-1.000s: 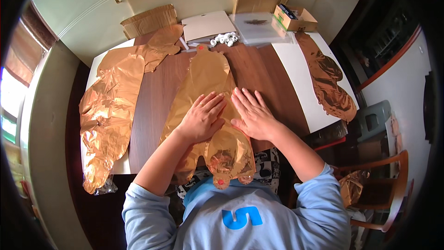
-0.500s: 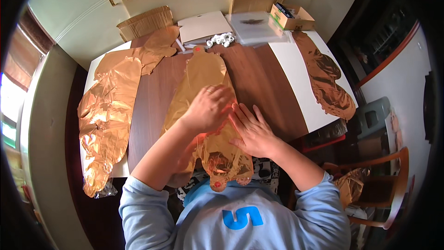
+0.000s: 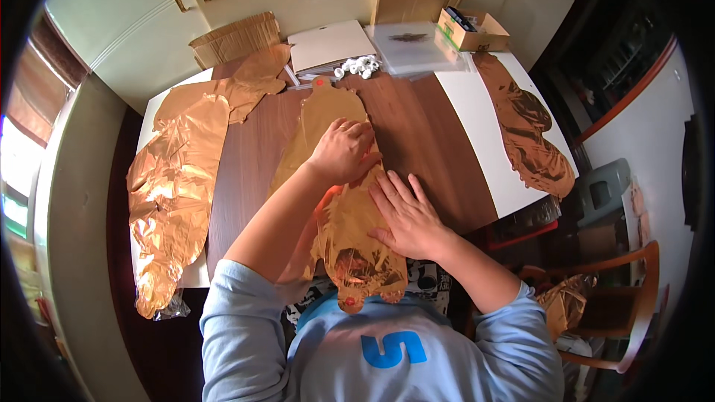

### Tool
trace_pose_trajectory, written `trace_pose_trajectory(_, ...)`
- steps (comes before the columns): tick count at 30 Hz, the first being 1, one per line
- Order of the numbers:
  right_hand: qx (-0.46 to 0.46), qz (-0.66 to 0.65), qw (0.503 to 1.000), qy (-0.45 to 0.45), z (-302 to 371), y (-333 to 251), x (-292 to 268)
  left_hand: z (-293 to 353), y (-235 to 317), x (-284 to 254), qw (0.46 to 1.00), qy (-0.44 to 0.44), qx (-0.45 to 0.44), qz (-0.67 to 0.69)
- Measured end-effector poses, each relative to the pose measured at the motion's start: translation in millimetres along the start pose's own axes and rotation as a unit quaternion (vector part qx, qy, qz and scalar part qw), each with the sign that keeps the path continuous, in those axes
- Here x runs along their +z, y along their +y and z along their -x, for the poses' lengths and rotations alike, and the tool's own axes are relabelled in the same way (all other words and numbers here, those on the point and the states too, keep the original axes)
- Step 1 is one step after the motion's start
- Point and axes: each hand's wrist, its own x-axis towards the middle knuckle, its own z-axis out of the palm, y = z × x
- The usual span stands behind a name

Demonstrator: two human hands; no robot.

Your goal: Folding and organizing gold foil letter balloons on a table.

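Observation:
A flat, gold-coloured foil balloon (image 3: 316, 123) with small tabs and red spots lies lengthwise on the brown table, its near end reaching my lap. The near part is creased and shiny. My left hand (image 3: 341, 150) rests on its middle, closed, with the fingers curled down against the foil near the right edge; the fingertips are hidden. Just to the right and nearer, my right hand (image 3: 408, 212) lies flat with fingers stretched out, partly over the foil's right edge and partly on the wood.
Crumpled copper foil balloons (image 3: 175, 179) cover the table's left side; another copper foil (image 3: 521, 119) lies on the right. At the back are white round pieces (image 3: 359, 67), a white board (image 3: 331, 43), clear plastic sheets (image 3: 410, 45) and a small cardboard box (image 3: 488, 33). A wooden chair (image 3: 637, 305) stands at right.
My left hand has moved slightly away from me along the foil, and its thumb now shows at the right. My right hand has stayed nearly still.

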Motion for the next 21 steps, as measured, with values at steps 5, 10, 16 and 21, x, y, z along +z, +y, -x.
trace_pose_trajectory(5,0.005,-0.006,1.0,0.013,-0.1,-0.4,1.0,-5.0,-2.8,5.2,1.0,0.01,-0.014,-0.001)
trace_pose_trajectory(10,0.007,-0.005,1.0,0.012,0.4,-1.7,1.7,-7.5,-6.2,7.2,0.999,0.004,-0.029,-0.04)
trace_pose_trajectory(16,0.019,-0.019,1.0,-0.009,8.8,-8.0,-2.9,-1.2,-8.7,17.8,0.998,0.046,-0.033,-0.018)
trace_pose_trajectory(21,0.014,-0.009,1.0,-0.015,21.3,-10.6,-5.9,-4.8,-7.3,14.1,0.999,0.031,-0.04,-0.013)
